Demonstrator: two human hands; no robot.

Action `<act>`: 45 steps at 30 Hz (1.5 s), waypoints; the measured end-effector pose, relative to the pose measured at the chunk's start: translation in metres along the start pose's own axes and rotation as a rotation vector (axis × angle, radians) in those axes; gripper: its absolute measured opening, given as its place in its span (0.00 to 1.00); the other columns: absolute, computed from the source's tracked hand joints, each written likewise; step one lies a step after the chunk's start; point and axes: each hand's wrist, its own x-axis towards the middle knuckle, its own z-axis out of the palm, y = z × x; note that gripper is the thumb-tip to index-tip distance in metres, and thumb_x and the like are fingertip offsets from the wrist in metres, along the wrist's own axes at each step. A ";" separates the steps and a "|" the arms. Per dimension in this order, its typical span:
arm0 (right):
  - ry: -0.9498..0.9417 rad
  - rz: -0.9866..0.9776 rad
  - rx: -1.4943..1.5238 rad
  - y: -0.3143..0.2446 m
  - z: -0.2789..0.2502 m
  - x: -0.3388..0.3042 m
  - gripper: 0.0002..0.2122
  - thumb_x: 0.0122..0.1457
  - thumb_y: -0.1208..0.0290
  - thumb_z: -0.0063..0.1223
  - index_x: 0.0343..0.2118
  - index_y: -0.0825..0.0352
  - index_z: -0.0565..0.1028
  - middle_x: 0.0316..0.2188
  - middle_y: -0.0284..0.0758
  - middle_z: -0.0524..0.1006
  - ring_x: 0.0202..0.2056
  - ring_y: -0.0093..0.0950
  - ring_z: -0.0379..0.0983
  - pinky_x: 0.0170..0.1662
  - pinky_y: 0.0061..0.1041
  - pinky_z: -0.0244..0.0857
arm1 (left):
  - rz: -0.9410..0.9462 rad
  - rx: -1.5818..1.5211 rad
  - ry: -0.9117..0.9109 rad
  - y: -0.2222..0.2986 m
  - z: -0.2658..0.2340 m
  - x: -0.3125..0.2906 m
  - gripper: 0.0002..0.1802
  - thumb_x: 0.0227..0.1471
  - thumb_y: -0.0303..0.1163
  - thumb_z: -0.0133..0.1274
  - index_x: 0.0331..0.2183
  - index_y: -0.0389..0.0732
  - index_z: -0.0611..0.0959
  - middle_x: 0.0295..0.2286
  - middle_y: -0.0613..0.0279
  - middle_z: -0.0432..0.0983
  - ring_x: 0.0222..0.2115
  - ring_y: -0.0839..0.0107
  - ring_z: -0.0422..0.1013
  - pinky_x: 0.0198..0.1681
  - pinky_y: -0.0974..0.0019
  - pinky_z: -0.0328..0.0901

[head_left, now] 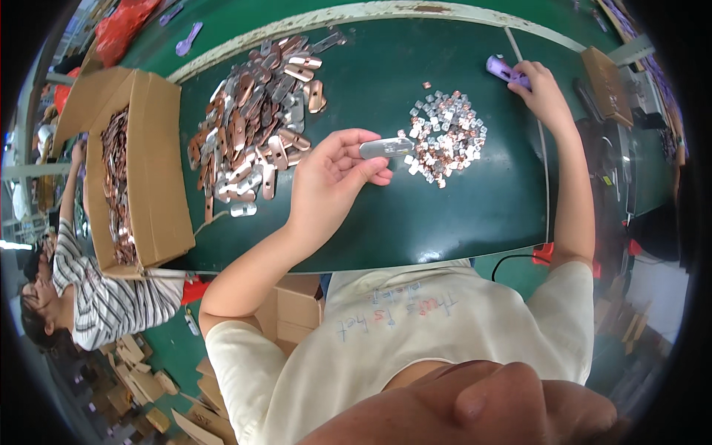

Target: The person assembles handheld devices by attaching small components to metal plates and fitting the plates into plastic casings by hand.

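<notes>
My left hand (335, 175) is closed on one end of a flat silver metal plate with rounded ends (386, 147), held between thumb and fingers. The plate's far end reaches the edge of a heap of small square metal pieces (451, 137), silver and copper coloured. At the right of the table my right hand (545, 93) grips a purple plastic handle-shaped piece (506, 70), its fingers curled over the near end. Left of my left hand lies a big loose pile of oblong copper and silver metal plates (256, 111), many with holes.
An open cardboard box (163, 163) of similar plates stands at the table's left edge. Another purple piece (189, 38) lies beyond the pale rail (326, 16), near a red plastic bag (119, 33). A brown box (607, 85) sits far right. A person in a striped shirt (111, 297) is at left.
</notes>
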 end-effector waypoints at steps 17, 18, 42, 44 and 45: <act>-0.032 -0.626 0.680 -0.157 -0.042 -0.068 0.16 0.36 0.81 0.61 0.33 0.75 0.74 0.31 0.43 0.72 0.30 0.31 0.70 0.31 0.21 0.65 | 0.013 -0.098 0.028 -0.006 0.028 -0.031 0.18 0.46 0.13 0.49 0.42 0.25 0.69 0.35 0.47 0.73 0.34 0.64 0.73 0.38 0.67 0.71; -0.039 -0.622 0.683 -0.157 -0.041 -0.069 0.16 0.36 0.81 0.61 0.33 0.75 0.74 0.31 0.43 0.72 0.30 0.31 0.70 0.31 0.21 0.65 | 0.007 -0.110 0.027 -0.006 0.028 -0.031 0.19 0.46 0.12 0.49 0.43 0.25 0.69 0.35 0.47 0.73 0.34 0.64 0.73 0.38 0.67 0.71; -0.214 -0.284 1.070 -0.159 0.004 -0.082 0.13 0.43 0.87 0.55 0.34 0.72 0.68 0.33 0.37 0.69 0.33 0.22 0.66 0.37 0.19 0.61 | 0.423 0.448 0.315 -0.039 0.026 -0.027 0.12 0.39 0.17 0.56 0.31 0.31 0.74 0.26 0.60 0.70 0.23 0.76 0.69 0.27 0.75 0.66; -0.175 -0.387 1.074 -0.160 0.004 -0.082 0.13 0.42 0.88 0.55 0.33 0.73 0.68 0.33 0.39 0.68 0.33 0.23 0.66 0.38 0.20 0.61 | 0.579 0.496 0.364 -0.041 0.028 -0.028 0.12 0.36 0.18 0.58 0.29 0.31 0.75 0.26 0.57 0.71 0.22 0.75 0.68 0.23 0.75 0.65; -0.168 -0.375 1.064 -0.164 0.003 -0.081 0.13 0.43 0.86 0.55 0.32 0.70 0.68 0.31 0.36 0.69 0.32 0.21 0.66 0.37 0.18 0.61 | 0.576 0.506 0.391 -0.042 0.025 -0.029 0.12 0.36 0.18 0.58 0.29 0.31 0.75 0.26 0.57 0.71 0.22 0.75 0.68 0.23 0.75 0.65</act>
